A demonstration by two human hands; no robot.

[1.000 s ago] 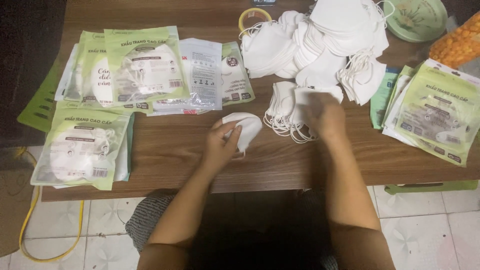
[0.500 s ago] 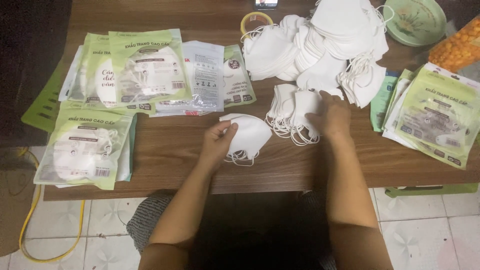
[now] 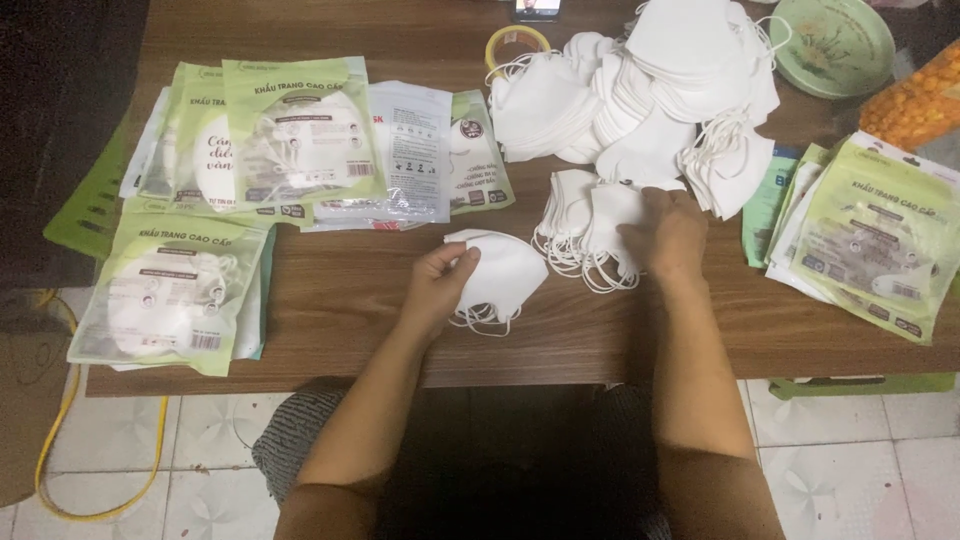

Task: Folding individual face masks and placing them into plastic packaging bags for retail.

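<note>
The white mask (image 3: 500,280) sits lower and nearer the table edge than before, pinched in the left hand (image 3: 438,285); the right hand (image 3: 668,235) now presses flat, fingers spread, on the small mask stack (image 3: 585,225).

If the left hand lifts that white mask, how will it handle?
The white mask in the left hand is thin folded fabric, so probably light and floppy. Its ear loops hang loose, so they may snag. Lying flat on the table, it should not roll.
</note>
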